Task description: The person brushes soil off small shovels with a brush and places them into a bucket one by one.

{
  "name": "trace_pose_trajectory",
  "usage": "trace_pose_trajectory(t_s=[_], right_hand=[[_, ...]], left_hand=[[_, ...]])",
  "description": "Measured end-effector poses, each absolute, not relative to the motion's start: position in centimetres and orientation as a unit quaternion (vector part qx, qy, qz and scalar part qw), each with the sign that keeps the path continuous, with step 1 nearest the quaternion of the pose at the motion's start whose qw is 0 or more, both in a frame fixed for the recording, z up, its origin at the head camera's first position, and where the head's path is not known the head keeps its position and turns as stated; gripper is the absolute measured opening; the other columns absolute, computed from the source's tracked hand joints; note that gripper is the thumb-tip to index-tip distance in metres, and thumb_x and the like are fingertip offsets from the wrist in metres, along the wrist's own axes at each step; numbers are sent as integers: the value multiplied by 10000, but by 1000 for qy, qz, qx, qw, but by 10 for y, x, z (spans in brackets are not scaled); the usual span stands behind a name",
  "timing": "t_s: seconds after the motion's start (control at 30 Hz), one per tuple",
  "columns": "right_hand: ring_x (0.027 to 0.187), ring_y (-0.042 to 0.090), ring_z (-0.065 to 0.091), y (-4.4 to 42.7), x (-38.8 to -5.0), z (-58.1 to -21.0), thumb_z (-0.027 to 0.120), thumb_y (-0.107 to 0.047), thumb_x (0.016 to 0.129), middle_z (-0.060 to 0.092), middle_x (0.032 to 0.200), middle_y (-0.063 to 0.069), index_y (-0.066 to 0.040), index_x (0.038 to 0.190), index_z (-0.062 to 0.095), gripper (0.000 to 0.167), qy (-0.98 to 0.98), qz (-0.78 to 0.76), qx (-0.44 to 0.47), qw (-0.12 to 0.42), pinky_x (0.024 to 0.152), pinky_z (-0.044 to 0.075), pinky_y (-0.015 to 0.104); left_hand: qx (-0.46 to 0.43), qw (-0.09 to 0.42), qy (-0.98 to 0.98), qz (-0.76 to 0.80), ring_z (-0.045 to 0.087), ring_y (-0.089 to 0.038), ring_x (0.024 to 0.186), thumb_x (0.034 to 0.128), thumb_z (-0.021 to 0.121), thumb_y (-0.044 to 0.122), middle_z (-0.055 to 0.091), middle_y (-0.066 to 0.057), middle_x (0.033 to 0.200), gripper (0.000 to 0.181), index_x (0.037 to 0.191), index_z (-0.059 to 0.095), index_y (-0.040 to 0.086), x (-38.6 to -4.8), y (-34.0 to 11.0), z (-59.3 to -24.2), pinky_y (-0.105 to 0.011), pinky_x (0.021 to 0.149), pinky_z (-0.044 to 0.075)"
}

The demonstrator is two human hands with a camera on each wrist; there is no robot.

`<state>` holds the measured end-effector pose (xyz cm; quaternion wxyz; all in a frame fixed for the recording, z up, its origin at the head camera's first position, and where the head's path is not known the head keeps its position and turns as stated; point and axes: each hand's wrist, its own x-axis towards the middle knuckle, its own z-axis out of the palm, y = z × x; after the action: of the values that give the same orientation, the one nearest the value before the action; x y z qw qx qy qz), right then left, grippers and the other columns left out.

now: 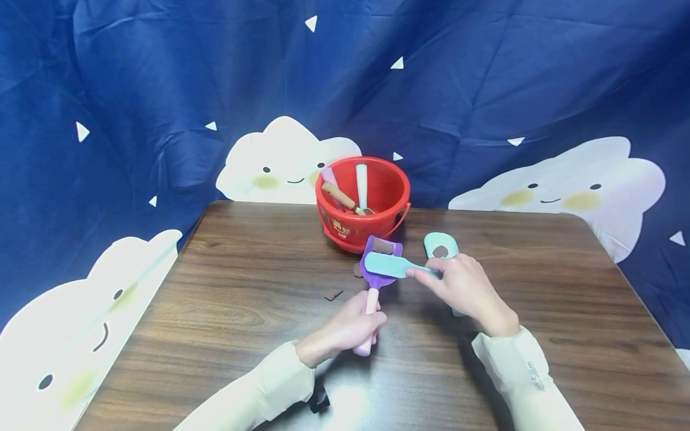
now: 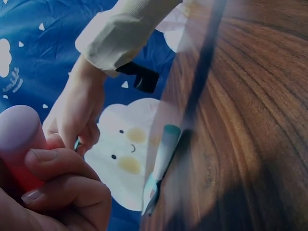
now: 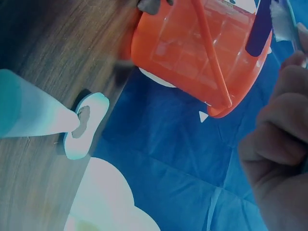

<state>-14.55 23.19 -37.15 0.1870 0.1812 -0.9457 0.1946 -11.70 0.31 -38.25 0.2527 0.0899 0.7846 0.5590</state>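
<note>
Head view: the left hand (image 1: 350,326) has its fingers clamped round the pink handle (image 1: 373,299) of a purple tool (image 1: 377,281), its broad head aimed at 12 o'clock. In comes the right hand (image 1: 465,284) from 3 o'clock, thumb and fingers pinching a mint spatula (image 1: 385,265) whose blade points to 9 o'clock, right over the purple head; whether the two touch, I cannot tell. The red bucket (image 1: 358,226) stands just beyond, at 11 o'clock, with three handles inside: pink, wooden and mint. At 3 o'clock a mint scoop (image 1: 433,241), dark patch (image 1: 441,252) on its face, lies partly behind the right hand on the tabletop (image 1: 242,281). A dark bit (image 1: 334,296) sits at 8 o'clock.

Left wrist view: left fingers curled tight on that pink handle, no gap there! The right hand shows at 12 o'clock, the scoop at 2.

Right wrist view: the right fingers are folded in at 3 o'clock, the spatula only a blurred edge above them. Purple tool at 1, bucket at 12, scoop at 9.
</note>
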Motion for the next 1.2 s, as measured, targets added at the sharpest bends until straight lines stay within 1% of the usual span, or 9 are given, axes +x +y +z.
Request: trace_pose_trajectory(t_s=[0.13,0.27,0.43,0.63,0.73,0.87,1.07,1.2], right_hand=[[449,110,261,234,-148,-376,763,-358,785,236,480,-89,-193,541,459,423,-943,177,172,225,454,234,248],[446,124,230,236,-150,-380,758,-354,788,192,489,-82,-179,535,351,510,-941,175,162,240,448,204,257],[449,124,228,237,-151,-382,747,-365,800,189,490,-83,-179,542,348,510,-942,176,156,238,445,200,258],[456,124,227,238,-152,-384,742,-368,807,185,496,-83,-175,553,354,502,-944,181,145,233,447,197,259],[456,123,223,239,-153,-384,738,-372,811,176,500,-88,-170,559,354,501,-945,185,142,231,447,193,260],[441,130,235,242,-154,-383,723,-377,825,176,486,-93,-173,578,399,455,-947,182,133,231,443,196,264],[441,136,299,245,-154,-381,706,-386,840,240,440,-111,-196,630,554,321,-948,192,111,230,462,242,265],[461,129,312,245,-154,-378,709,-388,837,266,445,-120,-212,621,583,305,-944,212,100,233,474,261,262]], left_hand=[[91,262,781,559,498,-125,471,778,551,61,491,-22,561,137,891,473,60,-114,2,-384,-234,453,395],[96,269,782,554,496,-119,469,775,543,67,488,-13,556,128,880,470,67,-113,2,-386,-229,448,394],[93,277,781,552,489,-120,478,777,542,68,487,-13,567,131,885,468,64,-113,1,-387,-230,447,391],[86,297,779,545,453,-119,442,790,540,83,477,-20,545,136,902,464,68,-112,0,-385,-228,327,303],[84,307,776,544,433,-115,414,788,531,77,473,-21,534,138,904,456,69,-112,0,-385,-223,301,285],[86,317,771,545,422,-110,393,784,513,62,470,-20,523,128,893,448,72,-111,-1,-386,-216,299,282],[95,318,771,544,420,-109,397,784,502,61,465,-19,516,130,898,440,71,-110,-2,-388,-222,300,277],[96,313,773,542,418,-108,391,788,506,60,467,-22,514,129,899,442,67,-111,-3,-389,-225,295,283]])
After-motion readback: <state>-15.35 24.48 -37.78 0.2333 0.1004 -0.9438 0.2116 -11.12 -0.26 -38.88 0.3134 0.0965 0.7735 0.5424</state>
